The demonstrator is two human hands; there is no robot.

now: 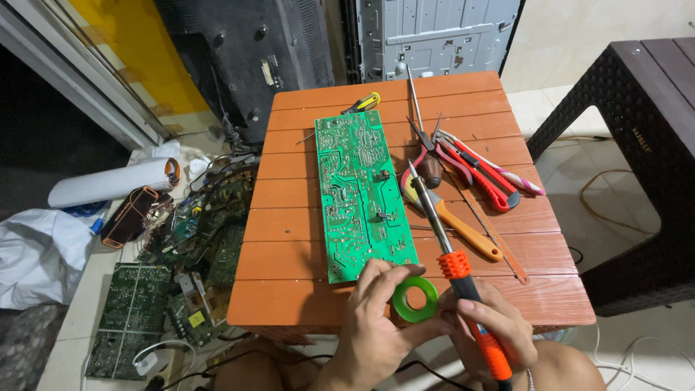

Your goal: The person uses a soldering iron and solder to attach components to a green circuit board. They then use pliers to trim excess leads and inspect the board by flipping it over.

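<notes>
Green ring (415, 299) in left hand (376, 326) grip

One green circuit board (364, 195) lies on the table (289, 217) (several more on the floor). One soldering iron (456, 268), one green ring (415, 299).

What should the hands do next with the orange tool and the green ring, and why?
Probably dip the tip of the soldering iron into the green ring-shaped tin. The right hand holds the iron like a pen, its tip pointing away over the tools. The left hand pinches the tin right beside the iron's shaft. The green circuit board lies solder side up on the orange table.
</notes>
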